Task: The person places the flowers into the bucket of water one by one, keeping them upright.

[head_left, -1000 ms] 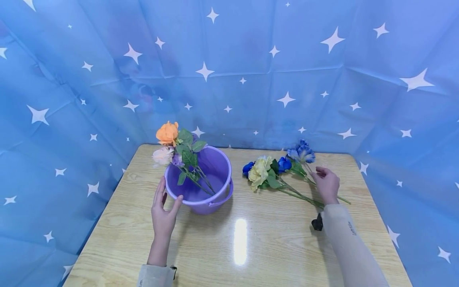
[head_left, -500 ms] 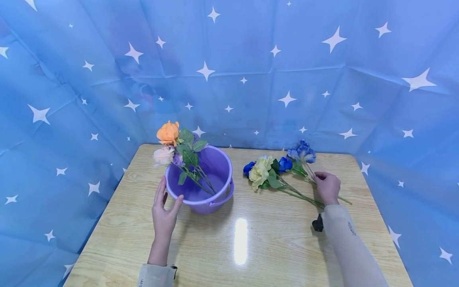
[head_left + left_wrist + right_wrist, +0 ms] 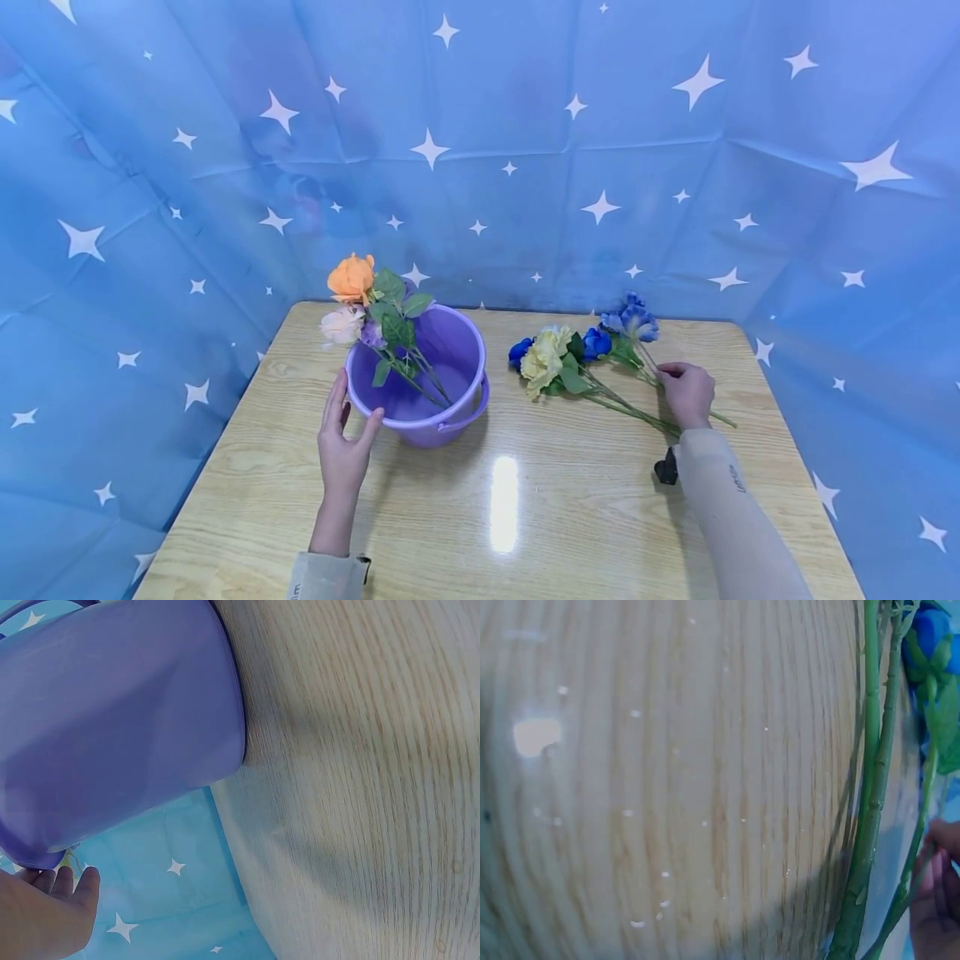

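At right of the head view, the right hand (image 3: 687,393) pinches the slender stem of a ruffled blue flower (image 3: 637,323), its petals mid-blue with paler streaks, lying on the wood-grain table (image 3: 600,508); the right wrist view is dim and cuts the fingers off, so how firm the pinch is I cannot tell. Just left of it, a frilled, pale yellow flower (image 3: 545,360) lies with deep blue blooms (image 3: 597,343). Left of centre, the left hand (image 3: 343,442), fingers spread and gripping nothing, touches the rim of a glossy purple bucket (image 3: 429,434), where orange (image 3: 351,277) and pale pink blooms (image 3: 342,325) lean upper left.
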Motion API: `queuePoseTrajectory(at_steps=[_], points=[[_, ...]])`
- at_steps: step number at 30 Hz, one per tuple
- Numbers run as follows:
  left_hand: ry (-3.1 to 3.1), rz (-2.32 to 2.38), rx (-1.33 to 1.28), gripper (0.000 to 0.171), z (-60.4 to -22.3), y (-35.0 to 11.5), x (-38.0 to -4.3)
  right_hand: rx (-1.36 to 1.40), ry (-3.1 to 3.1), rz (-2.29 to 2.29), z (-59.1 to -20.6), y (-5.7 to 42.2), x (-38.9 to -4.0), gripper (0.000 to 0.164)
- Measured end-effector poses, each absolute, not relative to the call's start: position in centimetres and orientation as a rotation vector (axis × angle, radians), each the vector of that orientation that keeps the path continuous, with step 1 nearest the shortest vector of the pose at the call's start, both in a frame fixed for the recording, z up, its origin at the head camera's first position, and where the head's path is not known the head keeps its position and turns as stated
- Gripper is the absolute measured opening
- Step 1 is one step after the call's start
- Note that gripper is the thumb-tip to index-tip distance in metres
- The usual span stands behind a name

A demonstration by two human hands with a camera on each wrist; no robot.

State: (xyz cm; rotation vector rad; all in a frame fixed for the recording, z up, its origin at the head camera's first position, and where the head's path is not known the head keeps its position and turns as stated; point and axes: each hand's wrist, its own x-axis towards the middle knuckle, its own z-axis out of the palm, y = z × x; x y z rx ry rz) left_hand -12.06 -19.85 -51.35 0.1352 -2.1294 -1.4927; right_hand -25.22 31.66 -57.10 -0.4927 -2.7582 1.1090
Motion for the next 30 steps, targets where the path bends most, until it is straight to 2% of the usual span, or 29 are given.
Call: queuePoseTrajectory(at_steps=[21,30], points=[[-2.145,-1.467,0.146,0.077,-51.3,-19.8,-11.9,-0.498,-2.754,1.104,-55.9,31.4,-24.9,0.026],[-2.146,-1.447,0.139,0.076,-51.3,-19.8,-11.9,-0.419,-2.702,1.077,-54.8,30.9,-24.6,0.025]])
